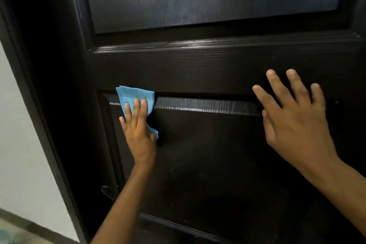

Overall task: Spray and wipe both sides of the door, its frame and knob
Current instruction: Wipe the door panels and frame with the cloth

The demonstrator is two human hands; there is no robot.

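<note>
While the left hand [138, 130] presses a blue cloth [136, 97] flat on the door [217, 69] at the lower panel's top-left corner, the right hand [293, 117] is spread, empty, by the panel's top-right. Upper panel looks streaky, prob. wiped; frame, knob, other side likely left.

Dark panelled door [217, 69] seen from the head camera. Left hand [138, 130], fingers straight, presses a folded blue cloth [136, 95] against the upper left corner of the lower recessed panel [208, 164]. Right hand [295, 123], fingers spread, lies flat near the panel's upper right corner. White wall [21, 144] beside the door's left edge.
</note>
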